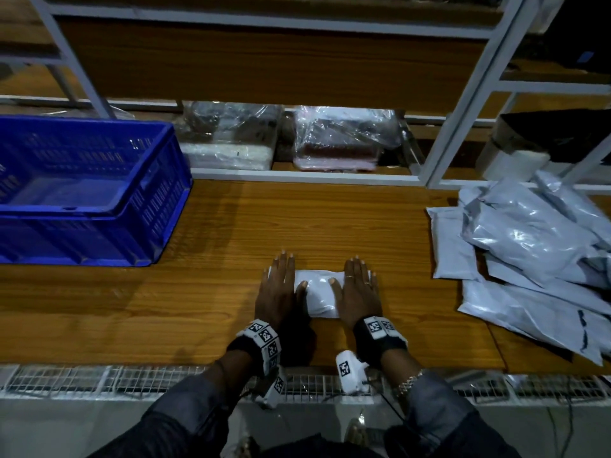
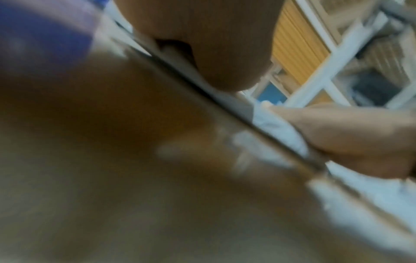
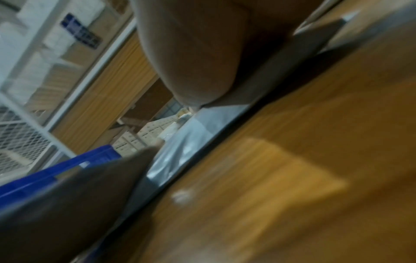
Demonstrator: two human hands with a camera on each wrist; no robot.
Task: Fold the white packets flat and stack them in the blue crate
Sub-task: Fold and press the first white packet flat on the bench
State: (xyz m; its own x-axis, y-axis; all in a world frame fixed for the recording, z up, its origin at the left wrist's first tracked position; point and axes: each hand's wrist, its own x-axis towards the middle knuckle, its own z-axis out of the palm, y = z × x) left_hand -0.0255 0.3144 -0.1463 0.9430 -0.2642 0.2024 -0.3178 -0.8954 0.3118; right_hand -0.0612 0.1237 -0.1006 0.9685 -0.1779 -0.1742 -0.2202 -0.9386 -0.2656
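Folded white packet (image 1: 319,294) on bench (image 1: 215,246), long axis left-right between grips. Left hand (image 1: 276,289) and right hand (image 1: 358,289) flat, fingers straight, pressing its ends. Blue crate (image 1: 82,183) far-left of the left hand, nearer it.

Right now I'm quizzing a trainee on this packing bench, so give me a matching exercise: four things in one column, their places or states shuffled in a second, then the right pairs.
Things:
1. blue crate
2. folded white packet
3. pile of unfolded packets
4. clear plastic bundles

Places or states:
A. on the low shelf behind the bench
B. pressed flat under the left hand and right hand
C. far left of the bench, no packets seen inside
D. heaped at the right end of the bench

Pairs: 1-C, 2-B, 3-D, 4-A
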